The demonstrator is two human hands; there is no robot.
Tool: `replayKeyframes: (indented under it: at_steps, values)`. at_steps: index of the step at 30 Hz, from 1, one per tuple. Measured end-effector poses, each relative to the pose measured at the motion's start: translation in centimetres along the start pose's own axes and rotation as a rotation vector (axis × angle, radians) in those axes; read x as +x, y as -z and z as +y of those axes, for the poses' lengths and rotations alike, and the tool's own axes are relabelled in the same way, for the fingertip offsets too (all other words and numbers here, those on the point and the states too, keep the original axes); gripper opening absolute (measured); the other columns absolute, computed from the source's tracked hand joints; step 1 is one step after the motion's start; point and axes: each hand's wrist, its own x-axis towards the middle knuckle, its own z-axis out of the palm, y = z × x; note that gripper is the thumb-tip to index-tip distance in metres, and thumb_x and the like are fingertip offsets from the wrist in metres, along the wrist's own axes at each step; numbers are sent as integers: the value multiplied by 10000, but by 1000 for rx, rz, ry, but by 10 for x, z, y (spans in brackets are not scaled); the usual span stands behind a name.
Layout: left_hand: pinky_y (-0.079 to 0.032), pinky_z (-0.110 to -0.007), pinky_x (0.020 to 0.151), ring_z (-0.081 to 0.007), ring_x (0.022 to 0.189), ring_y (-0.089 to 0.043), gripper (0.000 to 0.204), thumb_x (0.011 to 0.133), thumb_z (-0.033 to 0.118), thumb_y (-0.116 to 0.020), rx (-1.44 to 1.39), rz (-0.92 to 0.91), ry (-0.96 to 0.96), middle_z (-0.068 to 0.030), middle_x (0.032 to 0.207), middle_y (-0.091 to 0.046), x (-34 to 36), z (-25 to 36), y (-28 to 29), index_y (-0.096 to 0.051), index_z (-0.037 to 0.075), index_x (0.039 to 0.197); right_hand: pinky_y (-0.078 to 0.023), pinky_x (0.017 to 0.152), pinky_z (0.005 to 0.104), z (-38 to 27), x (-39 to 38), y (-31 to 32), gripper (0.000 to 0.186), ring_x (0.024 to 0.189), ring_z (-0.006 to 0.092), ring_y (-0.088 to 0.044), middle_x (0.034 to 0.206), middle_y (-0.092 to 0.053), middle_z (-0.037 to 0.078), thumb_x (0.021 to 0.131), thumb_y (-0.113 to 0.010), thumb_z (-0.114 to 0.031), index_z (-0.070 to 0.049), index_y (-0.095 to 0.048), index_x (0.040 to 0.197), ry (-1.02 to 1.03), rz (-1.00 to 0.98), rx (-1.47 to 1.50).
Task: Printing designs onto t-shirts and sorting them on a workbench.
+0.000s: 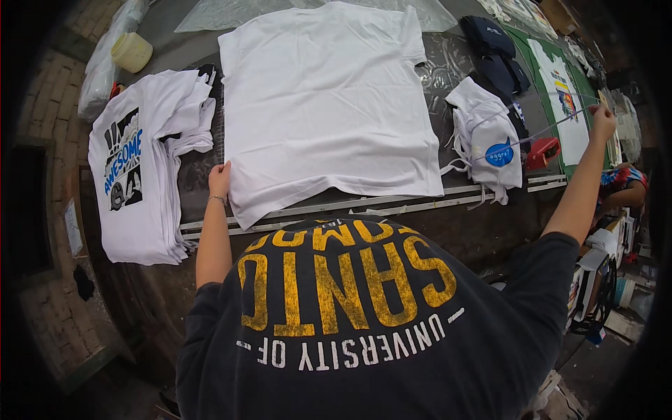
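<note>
A plain white T-shirt (329, 105) lies spread on the dark table, its lower edge toward me. At its near left corner, my left hand (220, 182) has its fingers closed on the shirt's edge. My right arm reaches far out to the right. There my right hand (602, 120) is closed on the end of a thin lilac strip (553, 126), which stretches back over a folded white garment with a blue round print (498, 152). A small pale piece shows at those fingertips; I cannot make out what it is.
At the left hangs a stack of printed white T-shirts (150, 203), below a cream bucket (131, 52). Dark folded garments (490, 42), a red tool (543, 152) and a printed white shirt on a green board (518, 56) are at the right. Another person's arm (626, 196) shows at far right.
</note>
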Motion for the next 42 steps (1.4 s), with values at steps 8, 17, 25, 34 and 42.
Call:
replayKeyframes:
  at_steps: [8,17,25,34,42]
  values:
    - [-479,-327,697,-189,737,-610,421,876,372,-637,56,-17,6,-128,820,-662,10,1,-8,-638,-49,900,-520,649,313,3,53,-34,353,657,177,-662,701,-687,98,829,-661,-329,23,-685,845,16,-205,29]
    - [-464,-428,737,-416,817,-596,456,931,403,-531,203,142,-90,-245,845,-630,-23,18,-15,-603,-43,872,-468,855,517,-68,-438,-167,668,987,433,-622,986,-650,276,862,-499,-621,20,-634,995,-131,-965,-420]
    - [-466,-462,711,-428,819,-601,416,920,395,-545,380,61,-197,-236,858,-635,-83,51,31,-581,-12,842,-418,562,375,-56,-443,-116,487,563,195,-499,589,-539,109,802,-691,-424,32,-573,678,-214,-1084,-77]
    - [-490,-514,717,-418,847,-627,305,913,341,-545,703,-15,-65,-202,894,-660,-136,35,29,-576,38,927,-365,470,339,-9,-472,-86,372,515,119,-435,562,-483,33,775,-724,-286,-12,-525,622,-120,-1129,-96]
    - [-511,-480,789,-390,926,-642,368,839,370,-622,826,-359,83,-234,957,-664,-129,36,58,-664,14,927,-410,464,354,-18,-463,-62,324,490,163,-503,542,-534,66,733,-749,-249,6,-562,664,-213,-1462,-353]
